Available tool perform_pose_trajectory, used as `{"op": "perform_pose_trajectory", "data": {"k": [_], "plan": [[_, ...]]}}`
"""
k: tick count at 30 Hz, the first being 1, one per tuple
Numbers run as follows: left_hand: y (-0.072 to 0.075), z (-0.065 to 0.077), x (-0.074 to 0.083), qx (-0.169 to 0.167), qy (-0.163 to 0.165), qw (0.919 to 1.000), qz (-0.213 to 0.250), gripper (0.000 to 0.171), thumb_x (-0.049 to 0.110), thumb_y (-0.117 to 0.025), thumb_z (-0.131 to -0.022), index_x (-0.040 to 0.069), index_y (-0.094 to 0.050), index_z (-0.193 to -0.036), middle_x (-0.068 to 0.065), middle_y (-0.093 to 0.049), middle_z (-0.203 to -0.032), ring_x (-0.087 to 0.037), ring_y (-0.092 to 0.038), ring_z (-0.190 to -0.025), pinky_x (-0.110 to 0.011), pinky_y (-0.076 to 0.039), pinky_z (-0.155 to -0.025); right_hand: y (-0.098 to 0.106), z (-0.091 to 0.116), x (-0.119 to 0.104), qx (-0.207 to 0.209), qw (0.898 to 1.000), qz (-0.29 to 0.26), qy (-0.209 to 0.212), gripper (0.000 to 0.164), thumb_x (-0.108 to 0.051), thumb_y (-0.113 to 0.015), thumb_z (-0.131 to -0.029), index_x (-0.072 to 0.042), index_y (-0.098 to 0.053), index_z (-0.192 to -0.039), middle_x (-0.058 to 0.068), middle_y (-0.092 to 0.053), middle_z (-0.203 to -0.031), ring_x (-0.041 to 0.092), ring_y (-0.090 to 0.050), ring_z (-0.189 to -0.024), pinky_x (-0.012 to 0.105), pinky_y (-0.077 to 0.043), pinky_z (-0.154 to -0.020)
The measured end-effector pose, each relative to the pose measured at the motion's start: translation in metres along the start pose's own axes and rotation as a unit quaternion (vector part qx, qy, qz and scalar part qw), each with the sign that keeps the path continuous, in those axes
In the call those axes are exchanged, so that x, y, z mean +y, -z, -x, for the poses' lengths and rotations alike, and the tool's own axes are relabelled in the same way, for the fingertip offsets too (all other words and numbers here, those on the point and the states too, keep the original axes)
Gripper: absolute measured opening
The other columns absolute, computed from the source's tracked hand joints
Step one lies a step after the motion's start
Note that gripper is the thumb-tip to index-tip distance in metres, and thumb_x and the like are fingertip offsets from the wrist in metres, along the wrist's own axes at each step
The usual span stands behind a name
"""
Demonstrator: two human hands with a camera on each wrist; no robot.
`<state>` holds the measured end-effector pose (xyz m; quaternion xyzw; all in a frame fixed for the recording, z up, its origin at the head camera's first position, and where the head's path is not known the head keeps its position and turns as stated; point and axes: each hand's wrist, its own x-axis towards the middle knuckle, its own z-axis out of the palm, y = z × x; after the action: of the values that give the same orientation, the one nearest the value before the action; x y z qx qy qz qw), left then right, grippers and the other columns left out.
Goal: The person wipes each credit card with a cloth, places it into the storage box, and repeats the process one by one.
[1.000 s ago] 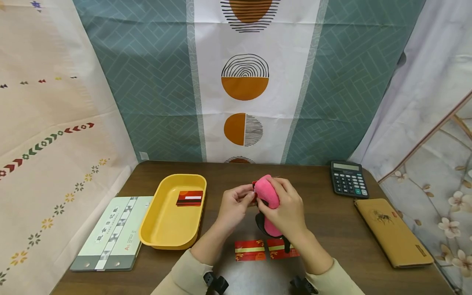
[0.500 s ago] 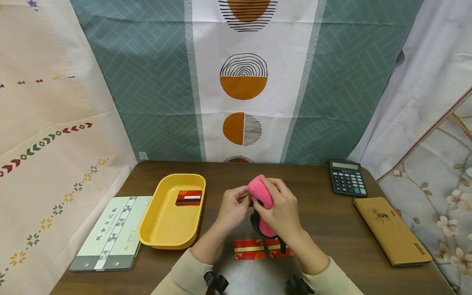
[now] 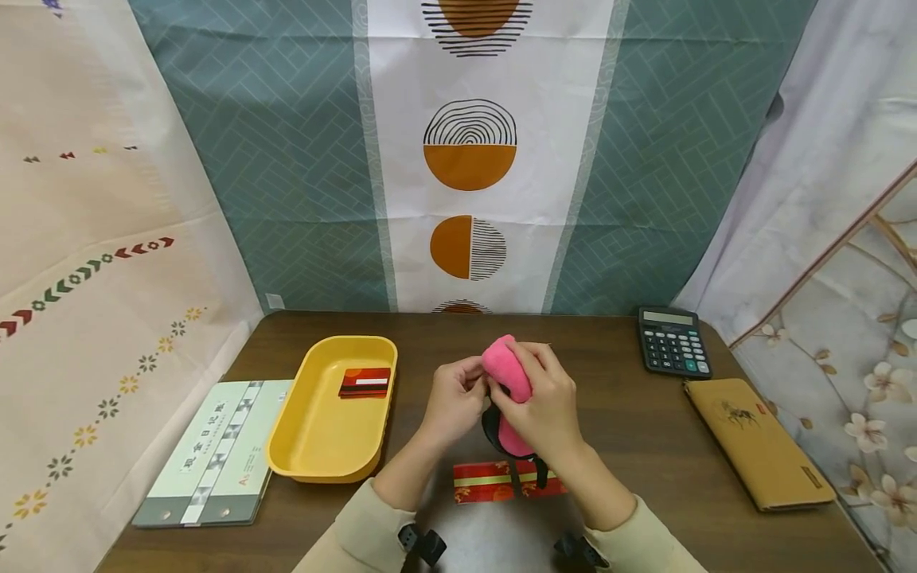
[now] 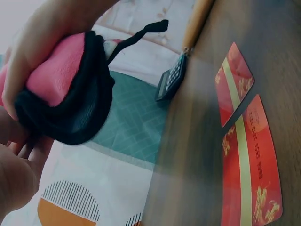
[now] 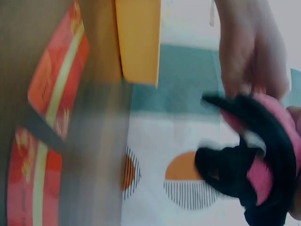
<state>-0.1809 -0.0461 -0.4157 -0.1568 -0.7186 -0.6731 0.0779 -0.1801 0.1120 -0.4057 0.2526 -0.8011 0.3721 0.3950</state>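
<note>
My right hand (image 3: 548,402) grips a pink plush pouch (image 3: 507,369) with black trim and a dangling black strap, held above the table. Thumb and fingers of my left hand (image 3: 453,402) are curled together at the pouch's left edge; what lies between their tips is hidden. In the left wrist view the pouch's dark curved underside (image 4: 87,115) shows. Beneath the hands, two red cards with a gold stripe lie side by side: the left card (image 3: 483,483) in full sight, the right card (image 3: 540,480) partly behind the strap and forearm.
Left of the hands stands a yellow tray (image 3: 322,458) with red cards (image 3: 365,383) in it. A pale green notebook (image 3: 208,454) lies beyond it. On the right are a black calculator (image 3: 673,342) and a tan wallet-like case (image 3: 759,446). Cloth hangs behind the table.
The pouch and right hand have shifted slightly left, towards the left hand. A bit of red seen by the left fingertips a second ago no longer shows.
</note>
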Motion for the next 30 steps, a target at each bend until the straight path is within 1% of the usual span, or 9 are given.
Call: {"op": "perform_pose_trajectory", "data": {"k": [2, 4, 7, 10, 13, 19, 22, 25, 30], "plan": [[-0.001, 0.001, 0.001, 0.004, -0.004, 0.9999, -0.016, 0.023, -0.010, -0.056, -0.097, -0.007, -0.072, -0.112, -0.019, -0.073, -0.093, -0.008, -0.061, -0.066, -0.017, -0.053, -0.058, -0.002, 0.001, -0.003, 0.003, 1.000, -0.009, 0.011, 0.054, -0.008, -0.091, -0.070, -0.001, -0.070, -0.120, 0.015, -0.065, -0.106, 0.029, -0.068, -0.083, 0.046, -0.062, -0.066], [0.001, 0.001, 0.003, 0.008, -0.002, 0.9999, -0.014, 0.021, -0.008, -0.058, -0.097, -0.007, -0.072, -0.113, -0.019, -0.074, -0.097, -0.014, -0.068, -0.072, -0.021, -0.058, -0.064, -0.003, 0.002, -0.003, 0.012, 1.000, -0.010, 0.007, 0.055, -0.007, -0.091, -0.069, -0.001, -0.070, -0.119, 0.015, -0.065, -0.105, 0.028, -0.068, -0.083, 0.045, -0.062, -0.066], [0.006, 0.003, 0.003, 0.013, 0.009, 0.9999, 0.000, 0.021, -0.007, -0.062, -0.096, -0.008, -0.071, -0.115, -0.022, -0.074, -0.106, -0.026, -0.074, -0.090, -0.030, -0.061, -0.078, 0.001, 0.002, 0.001, 0.014, 1.000, -0.012, -0.015, 0.054, -0.008, -0.091, -0.071, 0.001, -0.070, -0.120, 0.014, -0.065, -0.106, 0.028, -0.068, -0.084, 0.045, -0.062, -0.067], [0.012, 0.004, 0.002, 0.019, 0.014, 0.9995, 0.022, 0.021, -0.007, -0.064, -0.095, -0.011, -0.069, -0.115, -0.025, -0.072, -0.107, -0.035, -0.074, -0.090, -0.033, -0.061, -0.078, 0.005, 0.002, 0.008, 0.015, 0.999, -0.013, -0.040, 0.053, -0.010, -0.089, -0.073, 0.002, -0.069, -0.122, 0.015, -0.065, -0.107, 0.028, -0.068, -0.087, 0.046, -0.062, -0.069], [0.019, 0.006, 0.001, 0.019, 0.018, 0.9993, 0.025, 0.022, -0.008, -0.065, -0.094, -0.013, -0.068, -0.115, -0.027, -0.071, -0.109, -0.036, -0.074, -0.088, -0.034, -0.061, -0.078, 0.010, 0.002, 0.017, 0.021, 0.998, -0.011, -0.058, 0.053, -0.010, -0.089, -0.073, 0.002, -0.069, -0.121, 0.014, -0.066, -0.107, 0.029, -0.068, -0.088, 0.048, -0.062, -0.069], [0.029, 0.009, 0.001, 0.021, 0.033, 0.9992, 0.005, 0.024, -0.007, -0.066, -0.094, -0.009, -0.069, -0.117, -0.024, -0.072, -0.111, -0.036, -0.074, -0.090, -0.035, -0.060, -0.080, 0.016, 0.002, 0.031, 0.018, 0.997, 0.008, -0.074, 0.053, -0.011, -0.089, -0.073, 0.001, -0.070, -0.120, 0.014, -0.067, -0.107, 0.030, -0.067, -0.086, 0.050, -0.060, -0.067], [0.032, 0.009, 0.000, 0.050, 0.044, 0.9977, 0.012, 0.025, -0.008, -0.066, -0.093, -0.012, -0.068, -0.118, -0.026, -0.072, -0.110, -0.040, -0.073, -0.089, -0.036, -0.060, -0.079, 0.019, 0.002, 0.037, 0.015, 0.997, 0.020, -0.078, 0.052, -0.012, -0.089, -0.073, 0.000, -0.070, -0.120, 0.015, -0.067, -0.106, 0.032, -0.067, -0.086, 0.051, -0.060, -0.067], [0.037, 0.008, -0.002, 0.093, 0.067, 0.9930, 0.030, 0.028, -0.007, -0.065, -0.094, -0.013, -0.065, -0.121, -0.028, -0.070, -0.111, -0.040, -0.073, -0.091, -0.037, -0.060, -0.078, 0.021, 0.003, 0.042, 0.012, 0.996, 0.027, -0.079, 0.053, -0.012, -0.090, -0.072, -0.001, -0.070, -0.120, 0.015, -0.067, -0.106, 0.032, -0.067, -0.086, 0.051, -0.060, -0.067], [0.053, 0.004, 0.000, 0.151, 0.103, 0.9824, 0.039, 0.029, -0.003, -0.064, -0.097, -0.010, -0.065, -0.125, -0.026, -0.069, -0.116, -0.031, -0.074, -0.093, -0.035, -0.060, -0.079, 0.023, 0.004, 0.047, 0.012, 0.997, 0.022, -0.080, 0.053, -0.011, -0.090, -0.072, -0.003, -0.071, -0.120, 0.014, -0.068, -0.107, 0.031, -0.067, -0.088, 0.050, -0.060, -0.067]]}}
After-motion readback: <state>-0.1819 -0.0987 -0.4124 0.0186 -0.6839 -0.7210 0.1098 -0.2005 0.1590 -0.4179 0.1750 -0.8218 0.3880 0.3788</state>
